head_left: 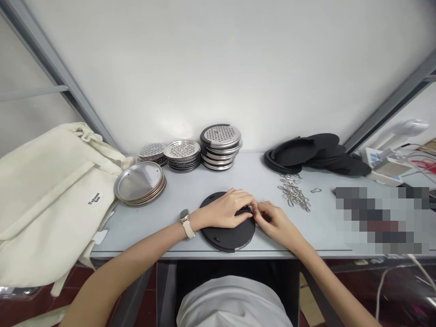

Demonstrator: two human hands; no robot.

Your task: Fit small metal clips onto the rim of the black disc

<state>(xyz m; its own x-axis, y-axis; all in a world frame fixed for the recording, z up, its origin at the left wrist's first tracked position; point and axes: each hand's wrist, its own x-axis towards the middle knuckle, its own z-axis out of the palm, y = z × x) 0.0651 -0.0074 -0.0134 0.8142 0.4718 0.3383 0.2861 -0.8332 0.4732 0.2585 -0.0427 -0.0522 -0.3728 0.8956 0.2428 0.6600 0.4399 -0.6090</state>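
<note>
A black round disc (235,237) with small slots lies flat near the table's front edge, a strip of metal showing at its lower right rim. Across its top rests my left hand (229,209), wearing a watch; its thumb and fingers close at the disc's right rim. Right beside those fingertips, my right hand (274,222) is pinched shut. A small shiny bit shows between the two hands, too hidden to name. To the right lies a pile of metal snap hooks (293,193), with a single snap hook (316,190) apart from it.
Stacks of perforated metal discs (183,149) and a taller stack (221,136) stand along the wall. Plain metal discs (139,181) are piled at left, beside a cream bag (51,195). Black round covers (296,152) lie at back right, near a power strip (384,175) and a blurred-out patch.
</note>
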